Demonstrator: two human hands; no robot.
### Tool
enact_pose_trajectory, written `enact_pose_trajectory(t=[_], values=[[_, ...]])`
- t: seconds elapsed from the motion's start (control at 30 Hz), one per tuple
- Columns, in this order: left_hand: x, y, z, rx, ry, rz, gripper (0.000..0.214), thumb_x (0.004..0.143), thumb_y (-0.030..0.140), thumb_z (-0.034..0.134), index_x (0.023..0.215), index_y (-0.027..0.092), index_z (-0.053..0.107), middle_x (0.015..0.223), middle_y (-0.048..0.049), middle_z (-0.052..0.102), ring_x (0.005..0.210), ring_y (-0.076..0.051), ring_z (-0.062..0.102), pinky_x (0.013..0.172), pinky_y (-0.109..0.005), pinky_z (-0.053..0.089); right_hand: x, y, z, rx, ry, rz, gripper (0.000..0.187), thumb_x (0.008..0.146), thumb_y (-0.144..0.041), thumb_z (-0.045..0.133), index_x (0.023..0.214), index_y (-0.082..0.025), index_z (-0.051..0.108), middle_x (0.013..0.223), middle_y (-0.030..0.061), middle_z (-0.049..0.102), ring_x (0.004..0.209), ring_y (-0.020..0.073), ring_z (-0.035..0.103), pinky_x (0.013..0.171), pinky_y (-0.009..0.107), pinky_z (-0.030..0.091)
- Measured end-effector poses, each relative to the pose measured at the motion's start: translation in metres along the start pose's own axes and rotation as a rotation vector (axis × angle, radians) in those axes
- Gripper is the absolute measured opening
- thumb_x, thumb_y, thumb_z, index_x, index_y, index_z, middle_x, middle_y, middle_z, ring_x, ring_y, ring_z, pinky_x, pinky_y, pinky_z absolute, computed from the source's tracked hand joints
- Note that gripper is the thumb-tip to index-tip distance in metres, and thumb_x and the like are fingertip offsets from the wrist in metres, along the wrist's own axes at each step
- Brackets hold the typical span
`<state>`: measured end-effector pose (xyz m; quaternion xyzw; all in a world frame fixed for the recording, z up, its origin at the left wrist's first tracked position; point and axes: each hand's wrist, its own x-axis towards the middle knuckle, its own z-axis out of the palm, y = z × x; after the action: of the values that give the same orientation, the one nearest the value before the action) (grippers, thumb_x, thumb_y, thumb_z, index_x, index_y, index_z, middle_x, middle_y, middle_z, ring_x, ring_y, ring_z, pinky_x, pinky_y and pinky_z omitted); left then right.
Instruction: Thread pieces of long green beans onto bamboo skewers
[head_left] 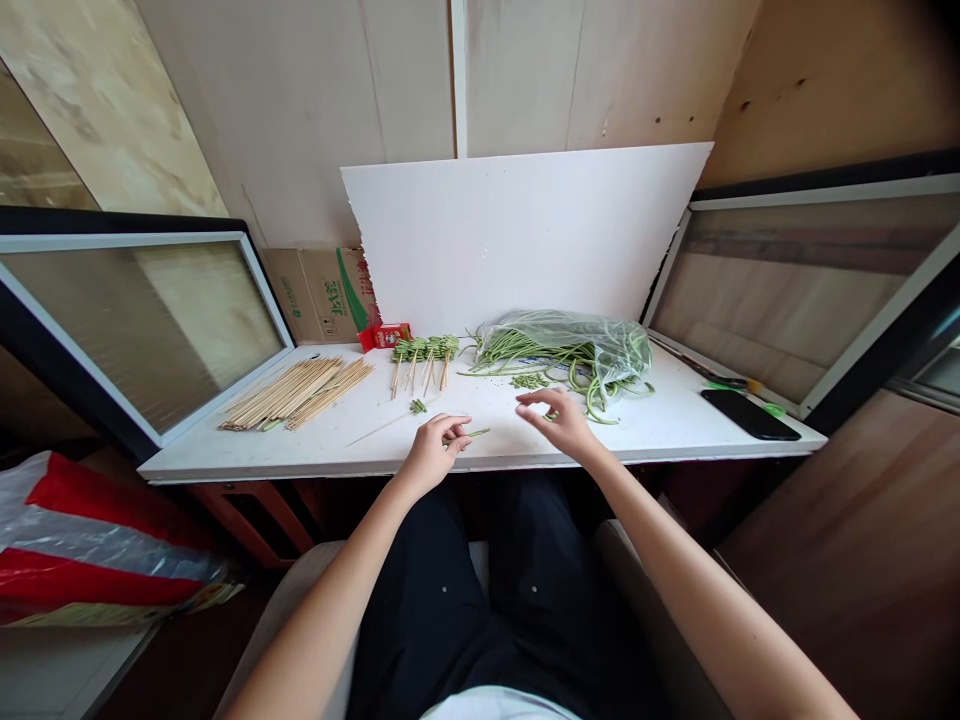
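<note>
My left hand (pixel 437 448) rests near the front edge of the white table (pixel 315 452), its fingers pinched on a short piece of green long bean (pixel 475 433). Just to the right, my right hand (pixel 556 417) hovers with curled, parted fingers and nothing visible in them, close to loose bean pieces (pixel 529 381). Behind it lies a clear plastic bag of long beans (pixel 570 345). A single bamboo skewer (pixel 382 429) lies left of my left hand, with a small coiled bean piece (pixel 418 405) beyond it.
A heap of bamboo skewers (pixel 300 392) lies at the table's left. Finished bean skewers (pixel 424 355) and a red box (pixel 386 336) sit at the back. A black phone (pixel 750 414) and scissors (pixel 712 376) lie right. A white board (pixel 525 230) stands behind.
</note>
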<state>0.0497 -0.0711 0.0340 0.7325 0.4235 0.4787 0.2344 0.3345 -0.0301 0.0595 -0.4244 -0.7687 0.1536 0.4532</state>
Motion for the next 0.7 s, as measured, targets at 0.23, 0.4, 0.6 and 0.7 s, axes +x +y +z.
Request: enact_pose_trajectory(t=[0.23, 0.4, 0.6, 0.7], values=[[-0.001, 0.011, 0.008, -0.101, -0.013, 0.002, 0.035, 0.091, 0.025, 0.076, 0.125, 0.018, 0.073, 0.09, -0.0051, 0.075, 0.079, -0.017, 0.072, 0.08, -0.033, 0.061, -0.011, -0.045, 0.032, 0.033, -0.143, -0.294, 0.03, 0.091, -0.049, 0.081, 0.113, -0.028, 0.081, 0.104, 0.0099, 0.079, 0.108, 0.0324, 0.061, 0.097, 0.049, 0.051], [-0.002, 0.015, 0.008, -0.086, -0.008, 0.001, 0.031, 0.09, 0.028, 0.078, 0.12, 0.018, 0.075, 0.095, -0.0074, 0.076, 0.077, -0.017, 0.072, 0.076, -0.032, 0.061, -0.013, -0.045, 0.037, 0.07, -0.122, -0.301, 0.022, 0.101, -0.046, 0.069, 0.102, -0.029, 0.082, 0.091, 0.0093, 0.078, 0.1, 0.0311, 0.059, 0.091, 0.048, 0.052], [-0.003, 0.016, 0.005, 0.039, -0.022, 0.048, 0.015, 0.094, 0.033, 0.075, 0.099, 0.02, 0.082, 0.098, -0.0099, 0.078, 0.085, -0.021, 0.072, 0.071, -0.03, 0.057, -0.014, -0.049, 0.035, 0.054, -0.121, -0.294, 0.024, 0.101, -0.047, 0.068, 0.103, -0.027, 0.08, 0.091, 0.0095, 0.076, 0.099, 0.0302, 0.059, 0.092, 0.047, 0.051], [-0.003, 0.017, 0.004, 0.048, -0.027, 0.078, 0.015, 0.096, 0.032, 0.073, 0.101, 0.021, 0.082, 0.099, -0.0091, 0.079, 0.089, -0.021, 0.072, 0.074, -0.031, 0.056, -0.015, -0.051, 0.037, 0.06, -0.125, -0.301, 0.019, 0.101, -0.044, 0.069, 0.101, -0.027, 0.078, 0.09, 0.009, 0.074, 0.098, 0.0299, 0.058, 0.091, 0.046, 0.05]])
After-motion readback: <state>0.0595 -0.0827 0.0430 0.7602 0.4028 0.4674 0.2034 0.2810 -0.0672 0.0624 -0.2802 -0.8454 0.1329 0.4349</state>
